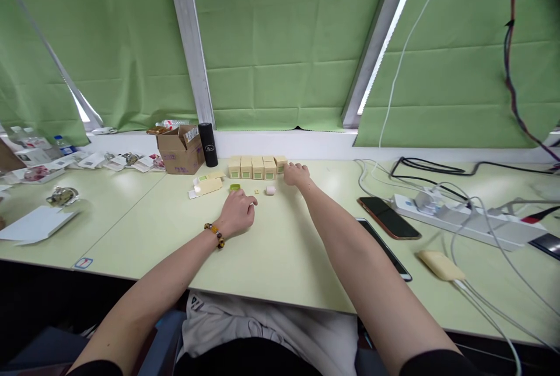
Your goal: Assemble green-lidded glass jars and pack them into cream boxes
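At the right end of a row of small kraft-coloured boxes (258, 169), my right hand (296, 174) has its fingers closed against the last small box (280, 162), which sits slightly angled to the others. My left hand (237, 212) rests low over the table, fingers loosely bent and thumb apart, with no object visible in it. Just beyond its fingers lies a small green oval piece (235, 187). Between the hands are a pale pink cylinder-like piece (270, 190) and a tiny yellowish bit (256, 191). An unfolded small carton (207, 184) lies left of the row.
A brown cardboard box (180, 151) and a black bottle (208, 145) stand at the back left. Packaged items (126, 160) line the far left. On the right are a phone (388, 217), a second dark-screened device (385, 249), a power strip (464, 221) and tangled cables.
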A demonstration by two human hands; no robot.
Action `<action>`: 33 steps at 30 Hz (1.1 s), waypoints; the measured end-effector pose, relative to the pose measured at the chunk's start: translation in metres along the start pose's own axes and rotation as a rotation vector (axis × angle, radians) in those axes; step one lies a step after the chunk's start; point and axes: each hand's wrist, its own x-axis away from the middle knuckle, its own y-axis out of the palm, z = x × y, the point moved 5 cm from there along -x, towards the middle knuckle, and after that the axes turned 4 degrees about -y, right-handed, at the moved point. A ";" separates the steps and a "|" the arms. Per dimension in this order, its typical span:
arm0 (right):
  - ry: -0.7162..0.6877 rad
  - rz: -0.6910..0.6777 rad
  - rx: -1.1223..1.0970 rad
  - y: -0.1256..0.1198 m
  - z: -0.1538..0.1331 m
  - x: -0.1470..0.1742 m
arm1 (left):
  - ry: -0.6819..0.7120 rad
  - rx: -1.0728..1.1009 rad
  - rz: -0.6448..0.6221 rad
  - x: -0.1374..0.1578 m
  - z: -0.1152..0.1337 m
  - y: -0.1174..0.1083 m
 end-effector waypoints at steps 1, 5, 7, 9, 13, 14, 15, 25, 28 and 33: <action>-0.005 -0.005 0.004 0.001 0.000 0.001 | 0.001 0.003 0.000 0.000 0.000 0.000; -0.020 -0.009 0.011 0.003 -0.004 0.002 | 0.005 0.020 0.002 0.001 0.001 0.000; -0.022 -0.009 0.011 0.003 -0.006 0.002 | 0.011 0.020 0.005 0.002 0.001 0.001; -0.022 -0.003 0.010 0.002 -0.006 0.003 | 0.021 0.022 0.011 0.002 0.001 0.001; -0.018 0.065 0.017 -0.008 -0.003 0.013 | 0.026 0.027 0.020 0.001 -0.001 0.000; -0.017 0.097 0.019 -0.012 -0.002 0.019 | 0.023 0.027 0.018 0.001 -0.002 0.000; -0.014 0.133 0.022 -0.016 -0.002 0.025 | 0.019 0.029 0.015 0.001 -0.002 0.000; -0.156 0.241 -0.083 -0.003 -0.062 0.124 | 0.066 0.008 -0.024 -0.002 -0.002 0.007; -0.230 0.184 -0.213 0.009 -0.085 0.150 | 0.035 -0.019 0.028 -0.010 -0.012 0.002; -0.234 0.161 -0.311 0.013 -0.099 0.171 | -0.104 -0.012 0.103 -0.024 -0.042 -0.017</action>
